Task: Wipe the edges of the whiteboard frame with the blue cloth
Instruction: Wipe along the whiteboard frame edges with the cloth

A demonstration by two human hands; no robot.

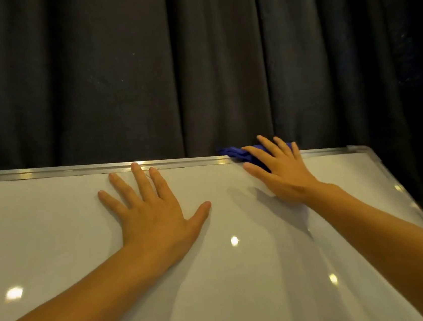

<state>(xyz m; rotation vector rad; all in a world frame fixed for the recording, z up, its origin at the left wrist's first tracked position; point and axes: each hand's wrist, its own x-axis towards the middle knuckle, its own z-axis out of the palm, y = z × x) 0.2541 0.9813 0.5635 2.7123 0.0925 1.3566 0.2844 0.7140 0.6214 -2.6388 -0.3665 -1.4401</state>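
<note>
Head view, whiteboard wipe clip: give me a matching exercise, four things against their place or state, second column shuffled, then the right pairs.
Column one:
1. left hand
2. right hand
3. blue cloth
4. curtain

Column two:
A. hangs dark behind the board
B. lies on the top frame edge, partly under fingers
C. flat on the white surface, fingers spread, holding nothing
D. presses the cloth near the board's upper right corner

Pairs: 1-C, 2-D, 3-B, 4-A

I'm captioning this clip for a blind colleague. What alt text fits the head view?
A right hand presses a blue cloth onto the top edge of a whiteboard frame, near its right corner. The left hand lies flat, fingers spread, on the whiteboard; a dark curtain hangs behind.
</note>
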